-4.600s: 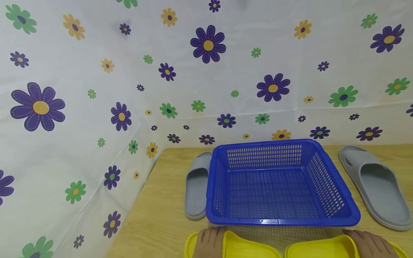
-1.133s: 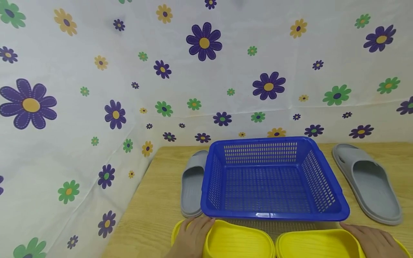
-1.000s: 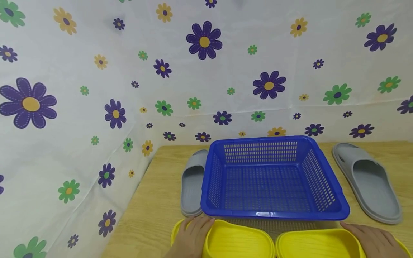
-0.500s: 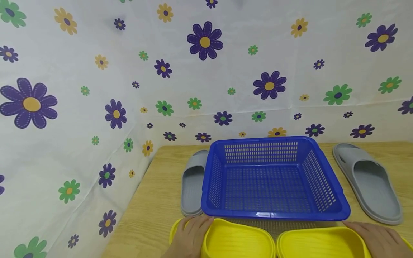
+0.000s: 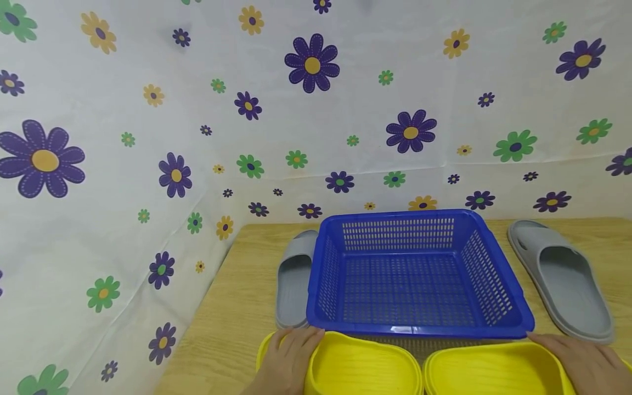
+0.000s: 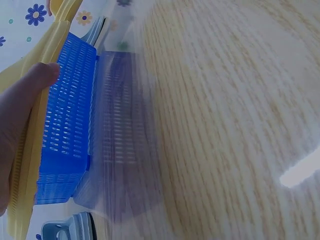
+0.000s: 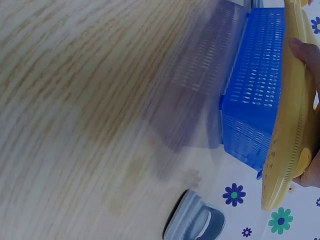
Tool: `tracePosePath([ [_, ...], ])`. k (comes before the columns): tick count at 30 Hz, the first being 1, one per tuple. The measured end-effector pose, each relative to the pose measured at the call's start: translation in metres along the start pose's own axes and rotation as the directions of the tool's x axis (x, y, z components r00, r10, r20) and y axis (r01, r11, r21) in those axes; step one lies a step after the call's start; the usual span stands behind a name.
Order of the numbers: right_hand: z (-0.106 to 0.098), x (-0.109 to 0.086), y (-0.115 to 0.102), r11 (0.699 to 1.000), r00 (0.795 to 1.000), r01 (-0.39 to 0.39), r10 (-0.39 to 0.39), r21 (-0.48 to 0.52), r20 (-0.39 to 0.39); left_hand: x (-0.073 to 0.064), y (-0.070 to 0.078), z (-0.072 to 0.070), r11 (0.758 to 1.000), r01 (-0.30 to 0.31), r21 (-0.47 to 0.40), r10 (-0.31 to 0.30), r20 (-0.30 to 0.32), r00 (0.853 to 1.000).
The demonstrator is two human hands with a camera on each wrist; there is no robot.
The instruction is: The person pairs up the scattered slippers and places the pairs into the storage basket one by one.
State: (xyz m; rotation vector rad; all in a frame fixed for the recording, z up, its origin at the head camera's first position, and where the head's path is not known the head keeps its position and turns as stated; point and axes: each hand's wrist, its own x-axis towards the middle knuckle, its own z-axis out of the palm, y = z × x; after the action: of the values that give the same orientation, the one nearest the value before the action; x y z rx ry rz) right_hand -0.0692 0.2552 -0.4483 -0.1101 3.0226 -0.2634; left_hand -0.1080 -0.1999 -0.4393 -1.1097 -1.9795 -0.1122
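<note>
In the head view, my left hand (image 5: pixel 288 359) grips a yellow slipper (image 5: pixel 367 365) across its strap, at the bottom edge. My right hand (image 5: pixel 587 362) holds the matching yellow slipper (image 5: pixel 494 367) the same way. Their sole ends point inward and almost meet. Both wrist views show the slippers raised off the tabletop, with a thumb (image 6: pixel 42 75) pressed on the left sole and another thumb (image 7: pixel 299 49) on the right one. Directly beyond them stands a blue basket (image 5: pixel 412 330) with nothing inside. The lower parts of both hands are cut off in the head view.
A grey slipper (image 5: pixel 294 285) lies against the basket's left side. Another grey slipper (image 5: pixel 573 285) lies to its right. Behind the wooden table (image 5: pixel 222 307) hangs a white flowered cloth (image 5: pixel 355 44), which also closes off the left side.
Since the earliest frame, both hands with their yellow slippers have come slightly higher in view and moved a little outward. The view has shifted slightly. Basket and grey slippers stay in place.
</note>
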Motion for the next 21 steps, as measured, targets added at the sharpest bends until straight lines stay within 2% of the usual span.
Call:
tracePosePath([
  [2,-0.001,0.0,0.0,1.0,1.0,0.0,0.001,0.005,-0.012,0.002,-0.002,0.0,1.0,-0.012,0.0,0.012,-0.015,1.0],
  [4,-0.001,-0.003,-0.001,1.0,0.998,0.004,-0.002,0.028,-0.055,0.003,-0.003,0.0,1.0,-0.025,-0.001,0.025,-0.036,0.999],
  [12,-0.007,-0.015,-0.007,0.995,0.979,0.063,-0.047,0.076,-0.2,0.009,-0.005,-0.004,1.0,-0.025,0.013,0.025,-0.02,0.999],
  [17,-0.007,-0.022,-0.013,0.989,0.941,0.129,-0.098,0.074,-0.325,0.012,-0.005,-0.008,1.0,-0.03,0.006,0.03,-0.011,0.999],
  [19,-0.008,-0.025,-0.014,0.986,0.917,0.154,-0.116,0.069,-0.381,0.015,-0.005,-0.009,0.999,-0.036,0.01,0.037,-0.017,0.999],
  [21,-0.013,-0.027,-0.015,0.984,0.907,0.165,-0.122,0.073,-0.403,0.018,-0.006,-0.012,0.999,-0.03,0.011,0.03,-0.005,1.0],
])
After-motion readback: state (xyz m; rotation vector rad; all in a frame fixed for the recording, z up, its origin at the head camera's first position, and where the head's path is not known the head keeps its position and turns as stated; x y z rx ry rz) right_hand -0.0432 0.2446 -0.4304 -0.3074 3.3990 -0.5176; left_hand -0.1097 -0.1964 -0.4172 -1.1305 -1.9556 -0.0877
